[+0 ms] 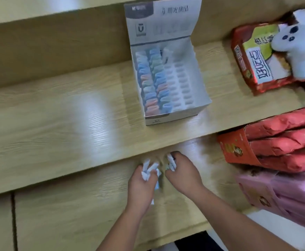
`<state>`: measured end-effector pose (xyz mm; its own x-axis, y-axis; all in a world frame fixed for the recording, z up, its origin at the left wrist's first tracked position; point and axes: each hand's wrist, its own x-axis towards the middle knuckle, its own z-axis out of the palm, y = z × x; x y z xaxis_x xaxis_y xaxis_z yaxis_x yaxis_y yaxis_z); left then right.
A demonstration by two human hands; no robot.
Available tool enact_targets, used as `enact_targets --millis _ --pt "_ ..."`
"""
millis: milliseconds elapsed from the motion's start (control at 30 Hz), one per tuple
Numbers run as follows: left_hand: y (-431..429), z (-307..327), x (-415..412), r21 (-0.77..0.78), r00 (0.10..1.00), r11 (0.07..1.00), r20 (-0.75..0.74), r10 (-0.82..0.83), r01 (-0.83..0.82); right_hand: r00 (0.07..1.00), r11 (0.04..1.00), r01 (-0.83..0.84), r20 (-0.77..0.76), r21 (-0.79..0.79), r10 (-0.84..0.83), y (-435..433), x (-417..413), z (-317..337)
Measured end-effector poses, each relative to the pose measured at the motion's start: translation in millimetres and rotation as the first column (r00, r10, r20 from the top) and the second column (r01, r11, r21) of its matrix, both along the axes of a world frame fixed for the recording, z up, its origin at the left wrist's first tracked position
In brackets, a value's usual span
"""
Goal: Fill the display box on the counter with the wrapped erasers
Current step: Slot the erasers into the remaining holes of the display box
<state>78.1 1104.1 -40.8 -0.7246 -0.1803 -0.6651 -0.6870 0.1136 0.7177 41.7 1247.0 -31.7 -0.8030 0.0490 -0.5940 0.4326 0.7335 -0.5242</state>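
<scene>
- Left hand [141,185]: grip clamped on a small bunch of wrapped erasers [148,169], white wrapper ends poking out past the fingers. Count too blurred to tell.
- Right hand [182,173]: grip pinched on 1 or 2 more, just beside the left. Both hands sit low over the near tier of the desk [57,105].
- Display box [166,119] stands on the upper tier, well apart from the hands, lid flap upright at the back.
- The 2 left cols are packed w/ stocked erasers [153,82]. The 2 right cols are empty slots [180,82], except 1 piece at the far end of col 3.
- Step in hand, I'd judge: gathering stock before carrying it up to the box. Task approx half done.
- To do it well: keep the left as reserve and feed 1 at a time w/ the right.
- Seat each piece in its own slot, same tilt as its neighbours. Work col 3 from the far end toward the front.
- Watch: wrappers look slippery, so don't overfill the left grip.
- The box is light card and prob. slides, so press down, not sideways.
- Keep elbows off the red snack carton [238,147] on the right.
</scene>
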Motion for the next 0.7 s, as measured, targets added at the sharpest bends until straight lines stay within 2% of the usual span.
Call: enact_targets --millis 67,200,267,367,500,633,700 --pt "12.0 -4.0 -3.5 -0.134 0.998 0.990 -0.055 0.024 -0.031 0.997 0.997 -0.064 -0.039 0.045 0.066 1.2 -1.9 -8.9" --pt "28.9 -11.8 -7.5 -0.309 0.990 0.951 -0.137 -0.044 -0.001 0.957 0.957 -0.179 -0.186 0.228 0.224 2.3 0.6 -23.0" --pt "34.7 -15.3 -8.5 -0.397 0.984 0.918 -0.162 -0.081 0.010 0.933 0.944 -0.175 -0.259 0.280 0.250 0.9 2.9 -26.9" --pt "43.1 -13.8 -5.3 -0.500 0.982 0.866 -0.168 -0.087 -0.008 0.917 0.960 -0.118 -0.344 0.254 0.204 1.0 7.1 -28.6" --pt "46.2 -13.7 3.4 -0.627 0.983 0.779 -0.146 -0.112 -0.005 0.903 0.974 -0.143 -0.380 0.179 0.202 6.1 14.1 -29.2" --pt "39.3 -14.9 9.1 -0.644 0.977 0.765 -0.151 -0.153 0.020 0.907 0.972 -0.203 -0.353 0.115 0.231 16.0 18.2 -32.0" --pt "31.3 -15.1 12.0 -0.633 0.970 0.773 -0.165 -0.176 0.033 0.917 0.982 -0.189 -0.358 0.007 0.179 23.9 20.4 -30.6"
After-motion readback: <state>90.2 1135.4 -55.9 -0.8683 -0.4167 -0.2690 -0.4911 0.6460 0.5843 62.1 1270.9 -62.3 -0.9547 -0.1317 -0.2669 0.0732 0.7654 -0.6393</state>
